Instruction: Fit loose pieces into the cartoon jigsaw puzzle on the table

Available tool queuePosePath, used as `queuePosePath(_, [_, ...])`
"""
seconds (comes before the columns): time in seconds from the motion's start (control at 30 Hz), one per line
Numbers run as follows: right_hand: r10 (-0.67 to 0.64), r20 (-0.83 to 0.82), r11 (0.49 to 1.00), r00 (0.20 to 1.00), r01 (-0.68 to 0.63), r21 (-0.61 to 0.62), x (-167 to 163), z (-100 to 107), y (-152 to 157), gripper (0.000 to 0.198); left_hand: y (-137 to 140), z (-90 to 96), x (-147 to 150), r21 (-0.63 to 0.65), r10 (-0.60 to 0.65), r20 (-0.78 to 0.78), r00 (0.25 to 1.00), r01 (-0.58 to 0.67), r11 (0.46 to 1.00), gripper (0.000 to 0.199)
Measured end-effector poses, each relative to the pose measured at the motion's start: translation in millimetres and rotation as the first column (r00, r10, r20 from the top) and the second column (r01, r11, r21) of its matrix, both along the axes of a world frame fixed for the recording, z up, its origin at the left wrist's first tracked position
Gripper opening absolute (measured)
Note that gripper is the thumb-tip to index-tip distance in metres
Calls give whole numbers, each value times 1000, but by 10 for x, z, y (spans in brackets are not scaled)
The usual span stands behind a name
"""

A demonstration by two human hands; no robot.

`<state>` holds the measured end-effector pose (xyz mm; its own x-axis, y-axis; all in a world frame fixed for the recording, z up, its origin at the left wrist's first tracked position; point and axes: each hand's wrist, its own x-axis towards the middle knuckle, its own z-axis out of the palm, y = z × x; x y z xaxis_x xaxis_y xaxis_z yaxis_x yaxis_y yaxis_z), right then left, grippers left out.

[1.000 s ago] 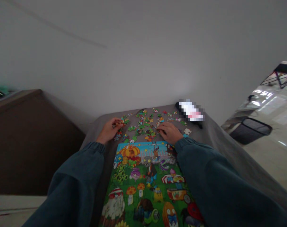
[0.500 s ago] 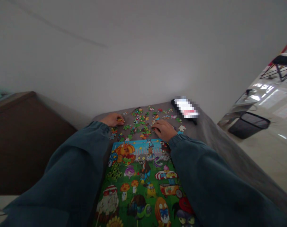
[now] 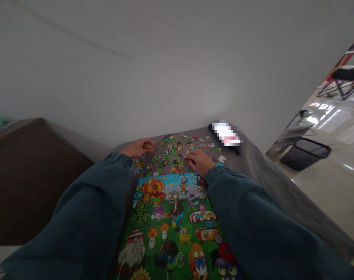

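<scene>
Left hand: my bare left hand [image 3: 138, 147], at 9 o'clock of the loose pieces, has moved up from the cartoon panel since a second ago; its fingers are nearly closed around orange-brown patterned puzzle stuff [image 3: 148, 145], now showing more of its face. One piece or several, I can't tell.
Right hand: my bare right hand [image 3: 200, 160], at 3 to 4 o'clock, has hardly changed place; fingers curled low over the pieces' edge, but I can't tell whether they grip anything.
Loose pieces: small, flat, knob-edged multicoloured puzzle pieces [image 3: 177, 147], strewn between my hands.
Panel: flat rectangular blue-and-green cartoon puzzle panel [image 3: 172, 221], smooth, at 6 o'clock, below the pieces.
Cloth: soft, dull grey cloth [image 3: 264, 175] under everything, draping at 4 o'clock.
Phone: black-edged oblong phone [image 3: 226, 134], screen glowing and pixelated, at 2 o'clock.
Sleeves: loose teal fabric sleeves [image 3: 241, 198], gathered at my wrists.
</scene>
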<state>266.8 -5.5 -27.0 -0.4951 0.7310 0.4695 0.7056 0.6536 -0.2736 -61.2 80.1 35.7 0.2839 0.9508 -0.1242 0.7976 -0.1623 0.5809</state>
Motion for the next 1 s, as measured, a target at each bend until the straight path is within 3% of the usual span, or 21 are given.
queuePosePath(0.2, [4, -13, 1000, 1000, -4, -1, 3, -22, 18, 22, -6, 190, -243, 18, 213, 198, 957, -220, 975, 36])
queuePosePath(0.43, [10, -19, 1000, 1000, -10, -5, 17, -45, 31, 24, -222, 160, -409, -14, 251, 210, 945, -254, 967, 34])
queuePosePath(0.73, [8, -25, 999, 1000, -9, -46, 24, -21, 14, 23, -810, 165, -709, -13, 231, 126, 965, -232, 973, 35])
queuePosePath(0.87, [-12, -26, 997, 1000, 10, -73, 22, 13, 8, 25, -1117, 101, -703, 41, 275, 135, 952, -283, 958, 50])
queuePosePath(1.0, [-30, -35, 995, 999, 26, -100, 58, 140, -16, 28, -1369, 84, -504, 136, 309, 221, 925, -343, 929, 69])
